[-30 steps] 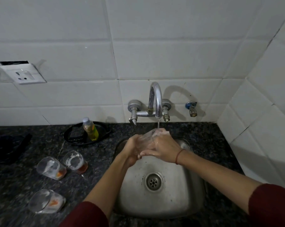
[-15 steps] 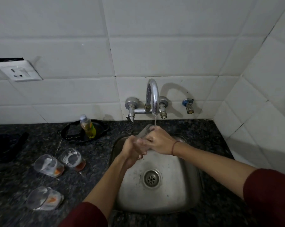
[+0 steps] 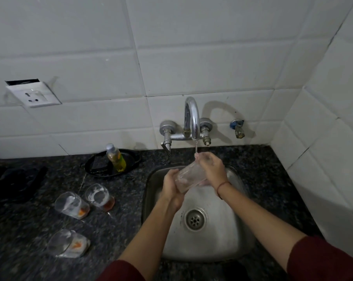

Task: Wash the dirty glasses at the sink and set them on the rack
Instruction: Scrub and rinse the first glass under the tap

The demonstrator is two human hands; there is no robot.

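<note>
A clear glass (image 3: 188, 176) is held tilted over the steel sink (image 3: 222, 246), under a thin stream from the tap (image 3: 192, 118). My left hand (image 3: 171, 187) grips its base end. My right hand (image 3: 211, 166) wraps its upper end, with water falling on the fingers. Three dirty glasses with orange and white residue stand on the dark counter to the left: one (image 3: 99, 196) nearest the sink, one (image 3: 72, 205) beside it, one (image 3: 68, 243) closer to me. No rack is in view.
A soap bottle (image 3: 116, 158) stands in a black dish (image 3: 96, 167) behind the glasses. Dark cloth (image 3: 15, 181) lies at the far left. A wall socket (image 3: 33, 96) and a small valve (image 3: 238, 129) sit on the tiled wall. A tiled side wall closes the right.
The glass has tilted and come further out between my hands, its body now plainly visible. My right hand has shifted to its upper end under the stream.
</note>
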